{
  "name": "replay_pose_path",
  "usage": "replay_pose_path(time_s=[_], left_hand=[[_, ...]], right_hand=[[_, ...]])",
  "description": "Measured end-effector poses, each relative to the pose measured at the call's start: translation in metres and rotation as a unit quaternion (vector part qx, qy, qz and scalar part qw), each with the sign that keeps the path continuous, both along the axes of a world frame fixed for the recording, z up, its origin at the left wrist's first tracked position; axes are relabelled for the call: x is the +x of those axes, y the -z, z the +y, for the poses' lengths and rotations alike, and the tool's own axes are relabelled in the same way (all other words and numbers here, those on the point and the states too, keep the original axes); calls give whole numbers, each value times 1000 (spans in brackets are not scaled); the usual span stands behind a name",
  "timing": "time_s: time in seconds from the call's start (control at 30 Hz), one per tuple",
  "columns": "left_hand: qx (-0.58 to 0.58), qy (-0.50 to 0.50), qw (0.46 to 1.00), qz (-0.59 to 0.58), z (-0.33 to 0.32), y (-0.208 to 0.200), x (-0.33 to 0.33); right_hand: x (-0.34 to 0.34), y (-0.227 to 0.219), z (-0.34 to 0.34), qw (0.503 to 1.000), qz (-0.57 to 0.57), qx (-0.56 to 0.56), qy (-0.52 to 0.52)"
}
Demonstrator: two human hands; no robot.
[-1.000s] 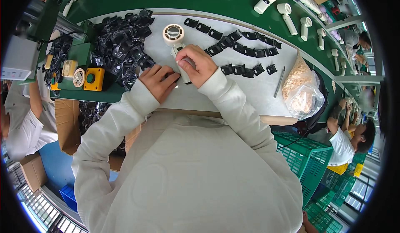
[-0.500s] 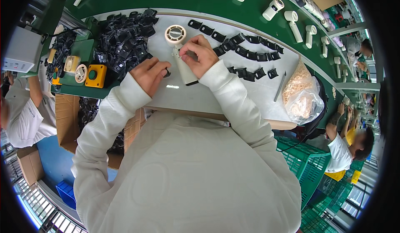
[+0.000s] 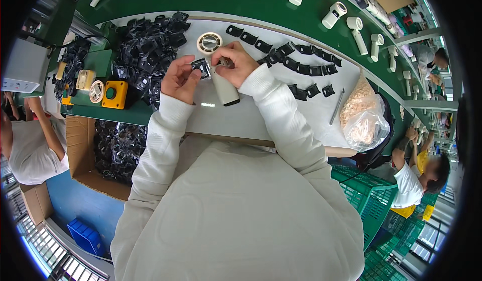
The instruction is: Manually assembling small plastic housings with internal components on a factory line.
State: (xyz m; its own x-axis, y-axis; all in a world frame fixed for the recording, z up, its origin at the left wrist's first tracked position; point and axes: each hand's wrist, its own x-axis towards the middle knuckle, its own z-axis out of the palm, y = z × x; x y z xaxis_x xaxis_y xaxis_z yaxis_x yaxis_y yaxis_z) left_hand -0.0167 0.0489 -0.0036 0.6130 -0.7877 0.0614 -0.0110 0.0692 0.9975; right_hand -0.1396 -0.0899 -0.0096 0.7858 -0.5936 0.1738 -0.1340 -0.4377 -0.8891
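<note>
My left hand (image 3: pixel 179 79) holds a small black plastic part (image 3: pixel 201 68) between thumb and fingers. My right hand (image 3: pixel 236 62) grips the top end of a white handle-shaped device (image 3: pixel 224 88) that lies on the white work mat (image 3: pixel 281 115). The black part sits right against the device's upper end, between both hands. A round white ring-shaped piece (image 3: pixel 209 43) lies just beyond my hands. A heap of black plastic parts (image 3: pixel 148 50) is piled to the left of my left hand.
A row of black parts (image 3: pixel 301 65) runs across the mat to the right. A clear bag of small pale pieces (image 3: pixel 362 115) and a thin tool (image 3: pixel 336 106) lie at right. White devices (image 3: pixel 332 15) ride the green belt. A yellow button box (image 3: pixel 115 94) stands left. Other people work at both sides.
Both hands have shifted slightly away from me on the mat with the white device. My left hand has brought the black part up to the device's top end.
</note>
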Motion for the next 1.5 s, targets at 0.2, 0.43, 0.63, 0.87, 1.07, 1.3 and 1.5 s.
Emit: replay_pose_path(time_s=[0.2, 0.43, 0.63, 0.87, 1.07, 1.3, 1.5], left_hand=[[-36, 3, 999, 38, -11, 0, -3], [14, 5, 981, -192, -19, 11, -9], [112, -70, 928, -347, -20, 7, -16], [144, -4, 923, -357, -26, 7, -14], [-22, -25, 966, -255, -32, -34, -27], [-118, 31, 986, -110, -37, -57, -31], [-172, 65, 979, -85, -44, -63, -29]], right_hand=[[-8, -18, 2, 993, -63, 99, 18], [-15, 2, -6, 995, 14, 99, -7], [-9, -5, -2, 993, 94, -46, 52], [-4, -7, 19, 986, 93, -88, 103], [-3, -52, 38, 982, -105, -47, 151], [-9, -56, 24, 973, -210, -1, 98], [-11, -63, 24, 944, -302, 114, 74]])
